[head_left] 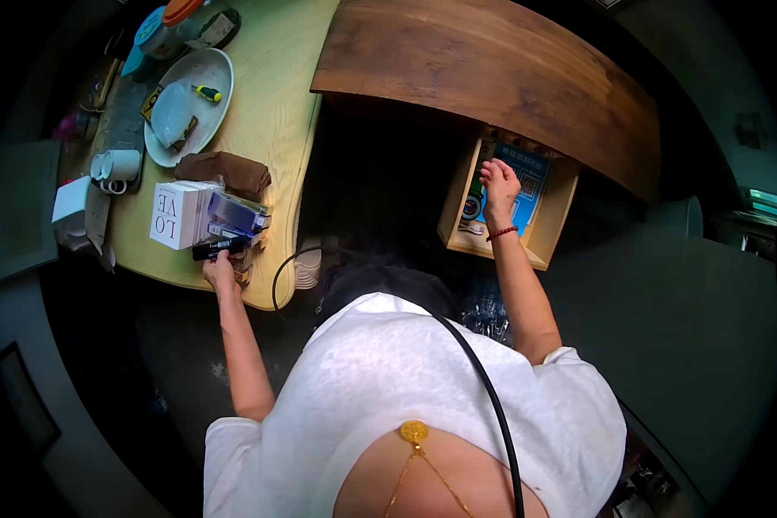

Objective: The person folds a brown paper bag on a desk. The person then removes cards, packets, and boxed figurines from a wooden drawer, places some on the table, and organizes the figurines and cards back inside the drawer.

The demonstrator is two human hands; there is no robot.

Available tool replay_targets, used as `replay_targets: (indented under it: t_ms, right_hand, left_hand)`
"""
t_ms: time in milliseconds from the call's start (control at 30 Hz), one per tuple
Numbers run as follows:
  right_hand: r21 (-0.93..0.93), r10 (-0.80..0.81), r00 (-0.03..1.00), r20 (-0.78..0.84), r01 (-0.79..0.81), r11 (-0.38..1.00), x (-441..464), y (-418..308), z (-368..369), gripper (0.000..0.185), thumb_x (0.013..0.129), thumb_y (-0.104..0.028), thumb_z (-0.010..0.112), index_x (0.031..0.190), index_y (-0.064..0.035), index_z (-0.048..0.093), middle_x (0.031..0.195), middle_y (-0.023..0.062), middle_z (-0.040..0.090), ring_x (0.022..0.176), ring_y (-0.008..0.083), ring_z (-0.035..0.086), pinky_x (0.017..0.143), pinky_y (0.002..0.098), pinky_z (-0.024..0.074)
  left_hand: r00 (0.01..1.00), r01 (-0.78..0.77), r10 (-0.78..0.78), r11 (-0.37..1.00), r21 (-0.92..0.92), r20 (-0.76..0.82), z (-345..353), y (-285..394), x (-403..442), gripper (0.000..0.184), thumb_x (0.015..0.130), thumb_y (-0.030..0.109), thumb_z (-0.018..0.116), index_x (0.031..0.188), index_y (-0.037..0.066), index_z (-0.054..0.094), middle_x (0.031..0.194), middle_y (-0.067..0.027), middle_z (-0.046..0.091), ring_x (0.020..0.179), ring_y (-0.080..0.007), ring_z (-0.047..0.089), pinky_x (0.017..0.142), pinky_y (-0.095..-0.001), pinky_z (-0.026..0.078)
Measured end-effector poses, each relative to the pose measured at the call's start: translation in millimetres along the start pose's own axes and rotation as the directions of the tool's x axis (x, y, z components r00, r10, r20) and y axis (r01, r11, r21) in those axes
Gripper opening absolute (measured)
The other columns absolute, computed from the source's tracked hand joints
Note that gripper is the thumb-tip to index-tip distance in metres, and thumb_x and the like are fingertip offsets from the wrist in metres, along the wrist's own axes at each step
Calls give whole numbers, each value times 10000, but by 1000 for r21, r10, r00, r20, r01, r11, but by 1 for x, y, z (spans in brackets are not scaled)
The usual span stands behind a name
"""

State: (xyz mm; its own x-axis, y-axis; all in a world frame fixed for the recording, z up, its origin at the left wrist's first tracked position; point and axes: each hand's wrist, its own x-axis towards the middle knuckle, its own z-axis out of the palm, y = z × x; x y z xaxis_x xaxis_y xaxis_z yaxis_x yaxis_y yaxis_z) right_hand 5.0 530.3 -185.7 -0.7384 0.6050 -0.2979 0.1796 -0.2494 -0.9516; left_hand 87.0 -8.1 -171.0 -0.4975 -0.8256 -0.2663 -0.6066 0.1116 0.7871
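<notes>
My left hand (221, 269) is closed on the end of a black object (218, 249), at the front edge of the pale wooden table. Just behind it stand white boxes lettered "LOVE" (173, 216) and some clear and purple packages (235, 212). My right hand (500, 185) is above an open wooden drawer (564, 205), its fingers bent and drawn together; whatever may be between them is too small to make out. Inside the drawer lie a blue printed sheet (527, 179) and a round dark item (471, 207).
On the pale table (276, 86) are a brown folded cloth (226, 171), an oval plate (217, 73) with a yellow-black screwdriver (207, 92), a white mug (119, 167) and jars. A brown wooden desktop (483, 65) overhangs the drawer. A black cable (492, 393) crosses my body.
</notes>
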Motion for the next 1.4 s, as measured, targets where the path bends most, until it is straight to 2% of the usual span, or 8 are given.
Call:
replay_targets:
  t_ms: [200,367,567,633,900,1067,1233,1400]
  right_hand:
    - [244,378,889,-258,-318,916,91,-15,-29,247,840,-116,462,1032,11,552,962,151,592,786,262,584,643,399,515]
    - [479,411,911,13,-367,797,132,6,-44,281,806,-42,438,1057,-50,563,1019,123,586,837,291,575,654,463,509]
    - [212,230,973,10,-227,951,121,22,-79,291,775,-83,486,1040,18,554,1020,201,581,868,342,583,707,427,511]
    - [-672,31,961,-276,-216,708,91,3,-95,368,736,-117,536,1048,76,523,1052,266,550,949,389,553,837,432,462]
    - [-804,21,964,-267,-235,546,41,36,-129,559,712,-169,592,1160,99,392,1223,288,399,1181,441,339,1001,446,292]
    - [-824,31,961,-274,-252,508,43,19,-137,402,699,-158,644,997,95,549,932,236,599,899,363,580,815,374,461]
    - [-504,177,983,-46,-176,846,49,15,-158,212,747,-141,659,772,66,622,723,89,637,610,147,578,563,293,458]
    - [-794,-233,970,65,192,576,46,1,-161,236,754,-184,636,750,46,584,707,245,591,672,377,599,608,420,461]
  left_hand:
    - [982,6,29,983,182,-185,4,35,-29,748,666,178,672,1284,-80,340,1211,-267,462,1092,-324,494,895,-352,414]
    - [985,12,25,978,209,-172,3,58,-61,684,710,125,660,1284,-44,328,1226,-241,327,1080,-326,457,884,-372,418]
    - [941,-291,297,955,57,-163,28,73,-90,546,734,83,632,1217,-37,410,1175,-204,355,1014,-284,457,861,-358,420]
    - [865,-484,490,871,80,-107,46,94,-113,488,740,75,627,1180,-33,448,1163,-191,369,977,-262,467,842,-343,427]
    - [819,-239,337,936,-259,463,136,110,-177,273,787,56,589,1059,45,567,918,-22,574,831,-84,523,702,-190,419]
    - [663,-207,264,964,-167,701,167,118,-221,223,793,84,585,1014,52,587,913,-22,591,816,-81,552,681,-190,429]
    - [384,-388,352,900,-197,853,203,119,-267,192,813,73,557,994,14,578,884,-39,600,806,-107,565,735,-226,450]
    - [-64,-805,464,499,-321,883,238,122,-325,321,778,156,613,1051,7,532,956,-147,553,839,-269,557,740,-332,456]
